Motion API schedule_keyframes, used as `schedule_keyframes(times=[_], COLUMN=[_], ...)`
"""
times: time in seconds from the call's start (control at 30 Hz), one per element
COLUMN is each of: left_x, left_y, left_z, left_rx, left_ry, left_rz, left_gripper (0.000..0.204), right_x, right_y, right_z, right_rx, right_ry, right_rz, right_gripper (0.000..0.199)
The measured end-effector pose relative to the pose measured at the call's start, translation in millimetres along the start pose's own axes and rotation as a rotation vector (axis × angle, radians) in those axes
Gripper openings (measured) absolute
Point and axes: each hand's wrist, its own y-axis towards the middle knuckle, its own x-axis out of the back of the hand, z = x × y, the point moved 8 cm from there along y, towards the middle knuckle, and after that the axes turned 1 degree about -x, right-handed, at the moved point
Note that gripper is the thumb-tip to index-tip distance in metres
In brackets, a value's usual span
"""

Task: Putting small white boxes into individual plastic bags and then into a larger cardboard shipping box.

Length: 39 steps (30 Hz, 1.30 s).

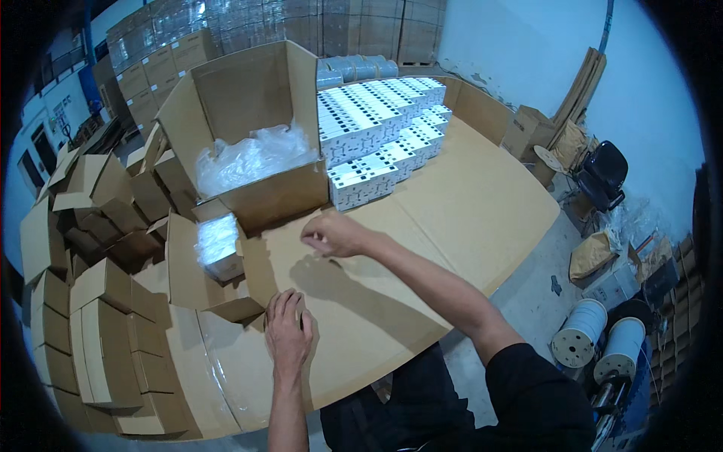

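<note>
A small open carton stands at the left of the cardboard-covered table, its flaps spread. Inside it sits a plastic-wrapped white pack. My left hand rests beside the carton's near right corner, fingers stretched forward and close together; whether they touch the flap is hard to tell. Farther right, my right hand hovers over the table in front of the large box, its fingers curled together. Anything between those fingertips is too small or hidden to make out.
Behind my hands stands a large open box with clear plastic bags. Stacked white boxes stand beside it. Many folded-open cartons and closed cartons crowd the left. Cable spools and a black chair are off the table's right side.
</note>
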Motion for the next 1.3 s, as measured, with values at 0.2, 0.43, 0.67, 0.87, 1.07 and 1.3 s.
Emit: schedule_keyframes(times=[0.2, 0.43, 0.67, 0.87, 1.07, 1.3], left_x=[-14, -29, -41, -42, -44, -41], left_y=[23, 51, 76, 78, 77, 76], left_z=[-3, -8, -3, -1, 0, 7], left_rx=[-0.050, -0.079, -0.057, -0.028, -0.041, -0.016], left_ry=[-0.019, -0.050, -0.025, -0.068, -0.081, -0.162], left_rz=[-0.014, -0.018, -0.040, -0.022, -0.033, -0.042], left_gripper=[0.030, 0.022, 0.020, 0.020, 0.020, 0.019], right_x=[109, 181, 185, 192, 189, 176], right_y=[-21, -29, 1, 1, -8, -46], right_z=[-79, -153, -175, -178, -174, -119], right_rx=[-0.167, -0.288, -0.443, -0.367, -0.194, -0.151], right_ry=[-0.106, -0.198, -0.342, -0.317, -0.361, -0.263], right_rz=[-0.278, -0.578, -0.493, -0.570, -0.591, -0.739], right_gripper=[0.012, 0.039, 0.055, 0.045, 0.038, 0.034])
